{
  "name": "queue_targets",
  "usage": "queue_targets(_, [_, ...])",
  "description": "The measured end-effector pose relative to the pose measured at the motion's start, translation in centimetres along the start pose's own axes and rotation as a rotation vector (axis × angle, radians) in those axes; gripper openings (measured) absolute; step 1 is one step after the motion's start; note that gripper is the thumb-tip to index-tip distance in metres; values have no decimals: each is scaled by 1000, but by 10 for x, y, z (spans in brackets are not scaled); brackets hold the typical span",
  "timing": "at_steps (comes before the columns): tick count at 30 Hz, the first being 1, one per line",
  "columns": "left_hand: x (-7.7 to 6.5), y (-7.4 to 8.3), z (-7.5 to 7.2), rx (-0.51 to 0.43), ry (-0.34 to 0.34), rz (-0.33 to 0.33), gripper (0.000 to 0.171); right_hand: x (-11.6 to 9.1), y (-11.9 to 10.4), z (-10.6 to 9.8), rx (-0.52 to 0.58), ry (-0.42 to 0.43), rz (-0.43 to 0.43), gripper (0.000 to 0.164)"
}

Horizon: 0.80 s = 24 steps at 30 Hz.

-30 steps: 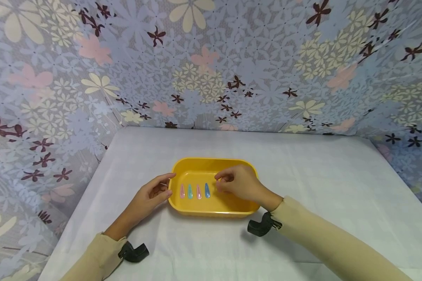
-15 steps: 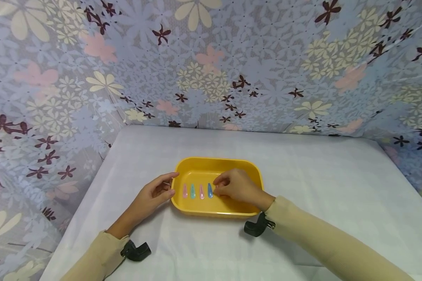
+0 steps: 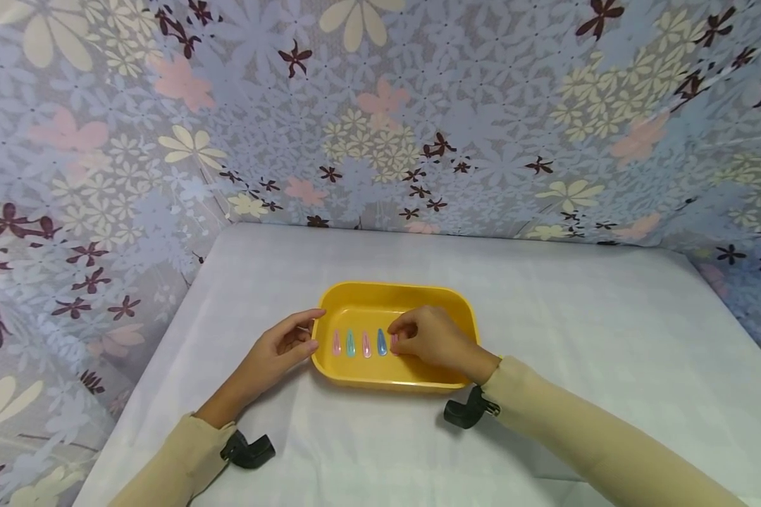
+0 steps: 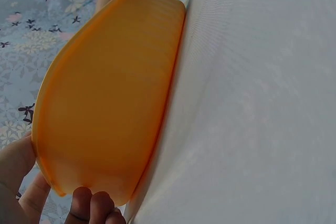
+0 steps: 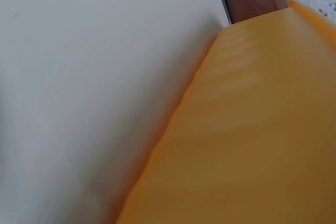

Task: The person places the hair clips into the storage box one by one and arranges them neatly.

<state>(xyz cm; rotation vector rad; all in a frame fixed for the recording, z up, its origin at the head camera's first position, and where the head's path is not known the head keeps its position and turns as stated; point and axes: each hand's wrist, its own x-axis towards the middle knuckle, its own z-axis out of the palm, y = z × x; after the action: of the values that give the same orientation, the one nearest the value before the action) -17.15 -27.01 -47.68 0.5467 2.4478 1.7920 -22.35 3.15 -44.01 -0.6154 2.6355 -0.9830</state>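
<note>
A row of snap hair clips lies in the yellow tray (image 3: 393,384): a pink clip (image 3: 337,343), a green clip (image 3: 351,343), a second pink clip (image 3: 366,344) and a blue clip (image 3: 382,343). Just right of the blue one, my right hand (image 3: 436,339) pinches another pink hair clip (image 3: 394,341) at the tray floor, partly hidden by the fingertips. My left hand (image 3: 283,346) holds the tray's left end, thumb and fingers at the rim. The left wrist view shows its fingers (image 4: 100,205) bent against the end wall. In the right wrist view the tray wall hides the right fingers.
White cloth covers the table (image 3: 545,317) around the tray. Behind it and along the sides hangs a flowered fabric (image 3: 482,105). A black wrist mount sits on each beige sleeve, the right mount (image 3: 466,410) close to the tray's front edge.
My right hand has lowered and shifted slightly left in the tray, bringing the pink hair clip beside the blue one. The left hand keeps its hold on the tray; the whole view has shifted slightly.
</note>
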Motion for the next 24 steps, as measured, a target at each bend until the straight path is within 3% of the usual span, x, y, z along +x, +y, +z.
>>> queue_targets(18, [-1, 2, -1, -7, -4, -4, 49, 0, 1, 1, -55, 28, -67, 18])
queue_targets(24, [0, -2, -1, -14, -8, 14, 48, -9, -2, -11, -13, 123, -106, 20])
